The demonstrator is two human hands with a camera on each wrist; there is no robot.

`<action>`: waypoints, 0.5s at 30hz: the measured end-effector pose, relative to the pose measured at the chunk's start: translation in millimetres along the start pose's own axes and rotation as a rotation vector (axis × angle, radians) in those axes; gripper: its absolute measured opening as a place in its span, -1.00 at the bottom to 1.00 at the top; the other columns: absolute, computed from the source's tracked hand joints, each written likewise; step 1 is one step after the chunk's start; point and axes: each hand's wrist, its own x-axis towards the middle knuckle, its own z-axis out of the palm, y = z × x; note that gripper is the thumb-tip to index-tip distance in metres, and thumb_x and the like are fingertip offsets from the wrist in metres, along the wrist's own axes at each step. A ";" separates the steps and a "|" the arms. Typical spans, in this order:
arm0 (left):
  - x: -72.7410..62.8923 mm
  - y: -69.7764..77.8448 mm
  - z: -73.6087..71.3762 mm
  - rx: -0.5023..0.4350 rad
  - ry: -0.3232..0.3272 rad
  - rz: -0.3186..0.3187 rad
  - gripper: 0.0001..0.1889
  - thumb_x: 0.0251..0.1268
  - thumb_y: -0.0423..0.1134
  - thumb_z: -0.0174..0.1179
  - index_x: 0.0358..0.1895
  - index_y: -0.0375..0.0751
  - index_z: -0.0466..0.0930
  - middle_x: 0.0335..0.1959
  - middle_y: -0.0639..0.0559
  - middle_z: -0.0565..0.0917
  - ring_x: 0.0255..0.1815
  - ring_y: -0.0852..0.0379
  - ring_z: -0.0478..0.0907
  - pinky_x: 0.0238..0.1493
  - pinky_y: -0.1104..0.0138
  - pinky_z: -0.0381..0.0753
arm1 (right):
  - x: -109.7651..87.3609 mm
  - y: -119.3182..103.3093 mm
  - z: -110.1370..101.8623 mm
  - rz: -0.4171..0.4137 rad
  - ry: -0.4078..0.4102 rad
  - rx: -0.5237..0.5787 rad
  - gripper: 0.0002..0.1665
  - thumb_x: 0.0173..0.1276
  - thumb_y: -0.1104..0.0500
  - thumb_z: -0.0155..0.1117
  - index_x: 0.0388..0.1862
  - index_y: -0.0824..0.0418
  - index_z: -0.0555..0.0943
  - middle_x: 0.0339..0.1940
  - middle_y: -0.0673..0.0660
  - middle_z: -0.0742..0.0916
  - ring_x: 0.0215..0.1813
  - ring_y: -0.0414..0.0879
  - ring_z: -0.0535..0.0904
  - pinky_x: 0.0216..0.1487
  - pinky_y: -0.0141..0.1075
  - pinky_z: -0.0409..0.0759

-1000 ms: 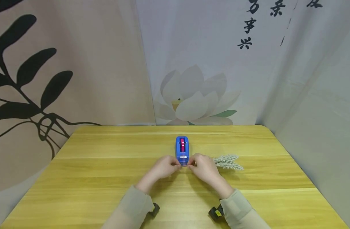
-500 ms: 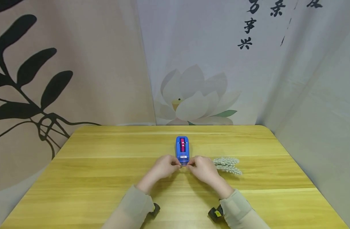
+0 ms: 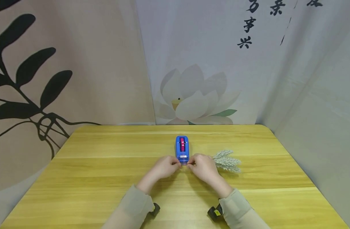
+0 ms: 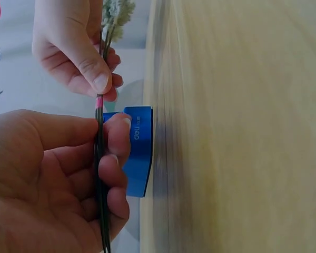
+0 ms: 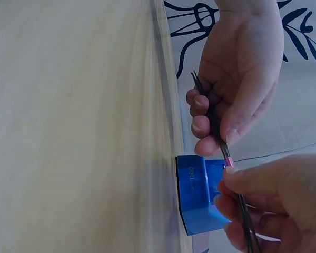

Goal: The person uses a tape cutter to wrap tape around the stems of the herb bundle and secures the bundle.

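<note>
Both hands hold one bunch of dried flowers (image 3: 227, 161) with pale grey-green heads, sideways in front of a blue tape dispenser (image 3: 182, 149). My left hand (image 3: 164, 167) pinches the dark stems (image 5: 213, 118) near their cut ends between thumb and fingers. The stems nearer the heads are pinched by my right hand (image 3: 204, 167). In the gap between the two hands, a band of pink tape (image 4: 99, 102) wraps the stems. The heads stick out beyond the right hand. In the head view the hands hide most of the stems.
The dispenser, with a pink roll (image 3: 182, 144) in it, stands upright on the wooden table (image 3: 106, 178) just beyond the fingertips. Behind the table's far edge hangs a printed curtain (image 3: 112, 63). A black wrist camera (image 3: 215, 212) sits by the right sleeve.
The flower heads have shifted and fanned out differently, first a little toward me, then away, as the bunch turns in the fingers. Both hands stay nearly in place; the dispenser has not moved.
</note>
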 end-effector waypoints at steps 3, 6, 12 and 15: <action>-0.8 0.3 -0.6 -0.005 -0.002 -0.013 -0.79 0.41 -0.26 0.10 -0.30 -0.24 0.71 -0.58 0.08 0.48 -0.62 0.20 0.32 -0.59 0.37 0.30 | -0.3 -0.9 0.3 -0.006 0.018 -0.007 -0.91 0.18 0.13 0.45 -0.49 0.04 0.72 -0.38 -0.06 0.73 -0.37 -0.17 0.59 -0.20 -0.15 0.41; -1.9 0.9 -1.2 -0.002 0.010 -0.012 -0.80 0.39 -0.28 0.12 -0.30 -0.25 0.73 -0.54 0.07 0.53 -0.60 0.20 0.34 -0.58 0.38 0.32 | -0.6 -0.4 0.7 -0.008 0.021 0.004 -0.91 0.17 0.12 0.46 -0.48 0.04 0.72 -0.38 -0.05 0.74 -0.39 -0.19 0.58 -0.22 -0.16 0.46; -1.4 0.7 -1.1 0.022 0.061 -0.015 -0.85 0.33 -0.27 0.21 -0.30 -0.22 0.75 -0.40 0.07 0.65 -0.46 0.17 0.44 -0.45 0.35 0.44 | 2.5 2.3 -1.4 -0.013 -0.049 0.070 -0.88 0.21 0.03 0.43 -0.42 0.04 0.74 -0.39 -0.07 0.74 -0.39 -0.21 0.59 -0.32 -0.23 0.53; -1.3 0.1 -0.5 0.023 0.074 -0.031 -0.86 0.32 -0.26 0.23 -0.30 -0.20 0.76 -0.36 0.07 0.68 -0.41 0.16 0.47 -0.39 0.33 0.49 | 5.9 2.3 -4.6 -0.001 -0.132 0.095 -0.84 0.26 0.02 0.38 -0.34 0.07 0.75 -0.34 -0.05 0.75 -0.32 -0.18 0.62 -0.24 -0.20 0.57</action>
